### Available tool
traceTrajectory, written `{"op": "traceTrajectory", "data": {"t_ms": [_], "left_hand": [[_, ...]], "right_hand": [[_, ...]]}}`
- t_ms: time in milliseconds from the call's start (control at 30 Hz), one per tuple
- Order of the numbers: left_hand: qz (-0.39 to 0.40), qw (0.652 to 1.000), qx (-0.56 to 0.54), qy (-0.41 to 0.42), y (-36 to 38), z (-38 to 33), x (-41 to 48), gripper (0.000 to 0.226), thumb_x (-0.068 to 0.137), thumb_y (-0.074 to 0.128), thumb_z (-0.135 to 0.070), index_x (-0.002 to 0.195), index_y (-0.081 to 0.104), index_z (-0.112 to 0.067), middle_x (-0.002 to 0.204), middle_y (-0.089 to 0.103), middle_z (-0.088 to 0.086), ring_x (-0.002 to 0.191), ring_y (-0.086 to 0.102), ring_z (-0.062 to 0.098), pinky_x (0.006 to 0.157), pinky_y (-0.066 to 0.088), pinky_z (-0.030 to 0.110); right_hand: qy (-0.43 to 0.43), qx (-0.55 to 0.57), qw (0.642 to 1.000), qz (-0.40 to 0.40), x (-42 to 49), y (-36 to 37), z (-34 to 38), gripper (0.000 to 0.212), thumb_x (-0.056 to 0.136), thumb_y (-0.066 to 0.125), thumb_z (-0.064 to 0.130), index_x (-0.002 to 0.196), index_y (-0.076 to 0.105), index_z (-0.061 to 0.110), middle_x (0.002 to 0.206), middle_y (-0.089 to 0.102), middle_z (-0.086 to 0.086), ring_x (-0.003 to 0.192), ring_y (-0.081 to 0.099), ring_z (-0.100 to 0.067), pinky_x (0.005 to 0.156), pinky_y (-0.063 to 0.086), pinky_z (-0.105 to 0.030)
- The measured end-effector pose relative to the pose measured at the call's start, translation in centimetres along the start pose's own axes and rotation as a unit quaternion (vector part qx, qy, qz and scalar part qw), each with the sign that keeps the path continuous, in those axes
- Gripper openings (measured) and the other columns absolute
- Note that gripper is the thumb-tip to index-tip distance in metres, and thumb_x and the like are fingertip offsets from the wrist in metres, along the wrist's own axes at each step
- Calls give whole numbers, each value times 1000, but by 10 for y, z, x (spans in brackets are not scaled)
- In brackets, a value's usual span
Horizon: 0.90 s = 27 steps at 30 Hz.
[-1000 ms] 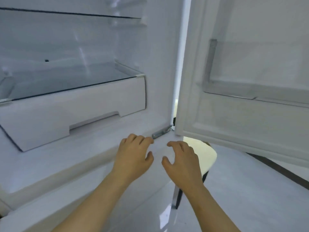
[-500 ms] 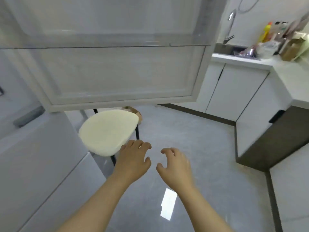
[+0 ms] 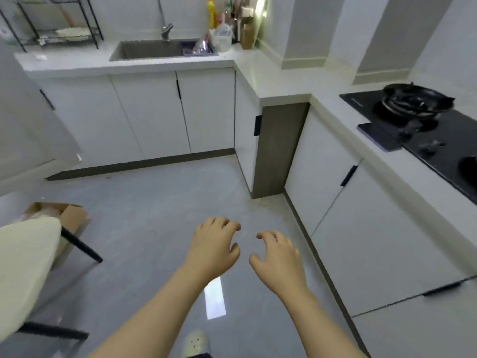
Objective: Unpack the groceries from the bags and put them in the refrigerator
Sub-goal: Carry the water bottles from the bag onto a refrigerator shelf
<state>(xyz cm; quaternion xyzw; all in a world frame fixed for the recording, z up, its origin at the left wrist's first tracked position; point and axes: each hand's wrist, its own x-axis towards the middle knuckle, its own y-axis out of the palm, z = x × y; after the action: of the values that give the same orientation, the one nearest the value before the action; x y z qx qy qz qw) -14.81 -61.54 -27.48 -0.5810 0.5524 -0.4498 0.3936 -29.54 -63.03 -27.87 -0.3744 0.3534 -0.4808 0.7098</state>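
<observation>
The left grip (image 3: 214,248) and right grip (image 3: 278,257) hang loosely curled over the floor (image 3: 154,202), holding nothing. Well apart, a thin plastic bag (image 3: 221,38) sits on the table (image 3: 258,73) beside the sink (image 3: 144,50); probably light and floppy, best gathered at its neck

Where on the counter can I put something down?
The counter corner between the bottles and the stove is bare. There's also a nearly bare strip in front of the dish rack, left of the sink. It's crowded right of the sink, with bottles and a plastic bag, and a wok sits on the stove.
</observation>
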Motion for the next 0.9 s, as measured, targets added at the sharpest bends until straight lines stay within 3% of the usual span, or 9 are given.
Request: {"op": "traceTrajectory", "data": {"t_ms": [367,633,900], "left_hand": [[66,971,-31,228,50,-140,145,38,92,44,-31,129,46,-28,130,46,-8,123,37,15,100,30,28],[81,926,-47,367,68,-240,257,40,91,45,-30,130,46,-25,130,47,-7,121,39,15,96,29,26],[91,858,-89,497,79,-349,303,38,89,49,-27,127,50,-24,127,49,-5,119,41,19,96,31,29]], "right_hand": [[206,28,968,-143,25,-86,-127,45,90,49,35,133,41,28,140,38,8,127,35,-14,105,26,-28],[318,46,920,-225,68,-154,-201,44,91,47,36,134,39,30,140,36,10,128,33,-12,106,24,-27],[410,30,853,-321,57,-213,-258,42,90,49,29,132,41,29,138,37,11,126,33,-12,102,25,-25]]}}
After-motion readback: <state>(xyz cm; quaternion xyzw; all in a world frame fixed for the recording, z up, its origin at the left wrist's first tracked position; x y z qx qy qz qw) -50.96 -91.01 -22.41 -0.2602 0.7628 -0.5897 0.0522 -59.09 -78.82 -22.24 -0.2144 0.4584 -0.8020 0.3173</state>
